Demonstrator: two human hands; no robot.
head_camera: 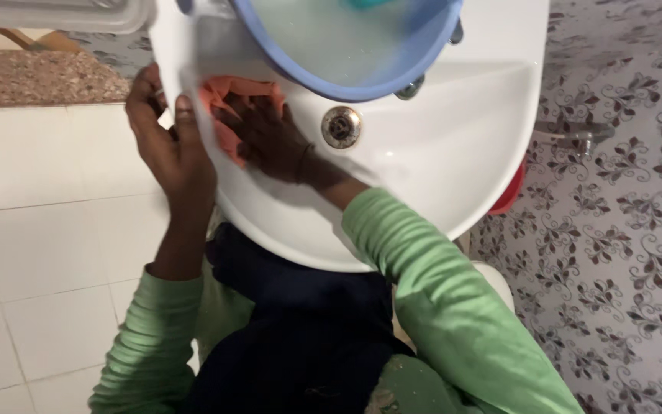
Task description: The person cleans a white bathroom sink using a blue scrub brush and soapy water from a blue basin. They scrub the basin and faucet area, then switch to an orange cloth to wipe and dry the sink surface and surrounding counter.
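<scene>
The right hand (pixel 266 134) pressed flat on the orange cloth (pixel 227 103) against the white basin's (pixel 438 153) left inner wall, while the left hand (pixel 166 134) gripped the rim just beside it.

The right hand (pixel 270 134) presses an orange cloth (pixel 227 100) against the inner wall of a white sink (pixel 438 153), fingers spread over the cloth, just beside the metal drain (pixel 341 126). The left hand (pixel 166 138) grips the sink's outer rim, thumb lying over the edge near the cloth. A blue basin (pixel 346 57) sits across the top of the sink. Both arms wear green sleeves (pixel 438 299). White tiles (pixel 40 230) lie to the left, a patterned floor (pixel 622 230) to the right.
</scene>
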